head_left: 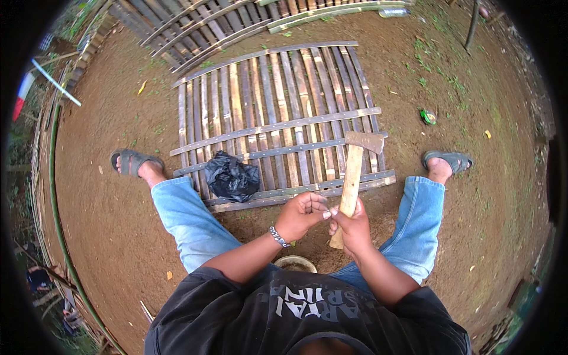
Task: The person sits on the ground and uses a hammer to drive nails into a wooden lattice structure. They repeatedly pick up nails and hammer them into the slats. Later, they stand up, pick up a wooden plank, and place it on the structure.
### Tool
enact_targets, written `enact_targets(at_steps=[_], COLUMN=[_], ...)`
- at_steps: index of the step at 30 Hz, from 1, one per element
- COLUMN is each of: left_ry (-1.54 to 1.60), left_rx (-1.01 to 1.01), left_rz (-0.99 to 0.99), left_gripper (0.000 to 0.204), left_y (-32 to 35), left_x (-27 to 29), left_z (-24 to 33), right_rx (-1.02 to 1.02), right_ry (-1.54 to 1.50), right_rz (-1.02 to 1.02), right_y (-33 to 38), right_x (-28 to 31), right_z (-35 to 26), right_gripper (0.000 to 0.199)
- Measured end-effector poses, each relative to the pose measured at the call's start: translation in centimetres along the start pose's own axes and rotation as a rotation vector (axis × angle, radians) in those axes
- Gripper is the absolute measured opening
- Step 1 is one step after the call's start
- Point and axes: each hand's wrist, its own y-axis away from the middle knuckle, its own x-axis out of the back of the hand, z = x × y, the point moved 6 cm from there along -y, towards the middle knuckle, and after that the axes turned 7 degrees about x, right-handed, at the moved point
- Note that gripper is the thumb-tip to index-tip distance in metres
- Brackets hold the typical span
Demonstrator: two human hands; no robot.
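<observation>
My right hand (356, 231) is wrapped round the lower handle of a hatchet (351, 180), held upright with its rusty metal head at the top. Close beside it, my left hand (300, 218) is closed in a pinch, its thumb and fingertips meeting at the right thumb. Whatever the pinch holds is too small to name. Beyond both hands lies a panel of bamboo slats (278, 112), crossed by several nailed strips. A crumpled black plastic bag (232, 177) rests on the panel's near left part.
More slatted bamboo panels (207, 23) lie at the far side. On the brown dirt ground to the right is a small green wrapper (427, 116). A clear plastic bottle (393, 12) lies far right. My sandalled feet flank the panel. A long green pole (56, 195) runs along the left.
</observation>
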Motion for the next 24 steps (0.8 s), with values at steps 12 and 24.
enact_targets(at_steps=[12, 24], left_ry=[-0.119, -1.092], left_rx=[-0.281, -0.660], left_rz=[0.193, 0.681], left_gripper=[0.010, 0.008], left_y=[-11.8, -34.9], left_x=[-2.7, 1.4], left_z=[1.7, 3.3], right_rx=[-0.072, 0.311], right_ry=[-0.219, -0.026], right_rz=[0.043, 0.226], right_y=[-9.9, -24.0], right_x=[3.1, 10.5], right_z=[-4.2, -9.1], right_gripper=[0.033, 0.028])
